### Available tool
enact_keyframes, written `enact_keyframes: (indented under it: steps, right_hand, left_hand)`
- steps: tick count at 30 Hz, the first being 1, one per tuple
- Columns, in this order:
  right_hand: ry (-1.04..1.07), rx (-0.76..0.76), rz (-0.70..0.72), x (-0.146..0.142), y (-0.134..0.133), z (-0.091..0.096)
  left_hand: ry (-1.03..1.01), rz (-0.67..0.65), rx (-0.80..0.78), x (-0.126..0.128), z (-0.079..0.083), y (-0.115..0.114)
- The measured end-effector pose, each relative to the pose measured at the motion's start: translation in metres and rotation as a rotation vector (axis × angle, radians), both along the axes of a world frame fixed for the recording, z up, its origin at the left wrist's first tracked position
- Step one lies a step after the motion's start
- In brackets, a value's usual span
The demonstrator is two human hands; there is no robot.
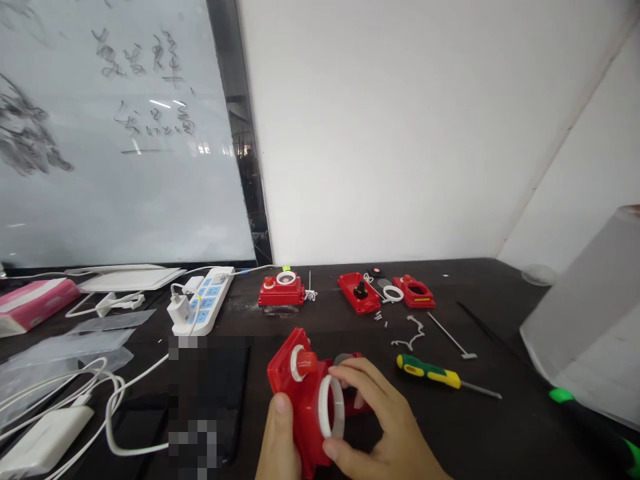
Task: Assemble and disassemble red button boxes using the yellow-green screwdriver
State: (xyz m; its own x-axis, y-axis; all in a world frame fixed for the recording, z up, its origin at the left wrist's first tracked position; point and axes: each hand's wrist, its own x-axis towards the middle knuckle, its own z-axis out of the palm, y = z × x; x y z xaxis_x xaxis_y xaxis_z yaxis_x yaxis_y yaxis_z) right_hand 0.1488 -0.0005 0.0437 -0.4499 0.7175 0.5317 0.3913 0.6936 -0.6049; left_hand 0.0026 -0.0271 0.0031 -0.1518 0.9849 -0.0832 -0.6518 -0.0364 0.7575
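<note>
My left hand (280,437) is closed on a red alarm box cover (310,407), which is tilted up and has a red knob (305,363) in a white collar. With thumb and fingers, my right hand (383,427) grips a white ring (330,408) at the cover's round opening; whether the ring is seated there I cannot tell. Behind my right fingers another red part (357,403) is mostly hidden. Further back stand an assembled red box (281,290), an open red base (359,293) with a black piece inside, another red cover (416,293) and a loose white ring (393,293).
A green and yellow screwdriver (430,371), a small metal hammer (453,335) and a crumpled white cord (413,333) lie on the right. To the left are a power strip (213,300), white cables (113,407) and a charger (47,440). A whiteboard (125,200) leans behind.
</note>
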Motion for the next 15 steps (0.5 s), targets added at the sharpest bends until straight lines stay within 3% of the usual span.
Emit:
enact_keyframes:
  steps: [4, 11, 15]
  right_hand:
    - [0.006, 0.09, 0.067, -0.0006, -0.0035, 0.0038]
    - [0.041, -0.018, -0.021, -0.0019, -0.0011, 0.0014]
    - [0.06, 0.02, 0.01, -0.0041, -0.0026, 0.0058]
  left_hand:
    - [0.012, -0.025, 0.023, 0.0005, 0.0033, 0.0002]
    - [0.024, -0.02, 0.022, 0.0007, 0.0026, 0.0015]
    - [0.031, -0.014, 0.03, -0.0006, 0.0013, 0.0021]
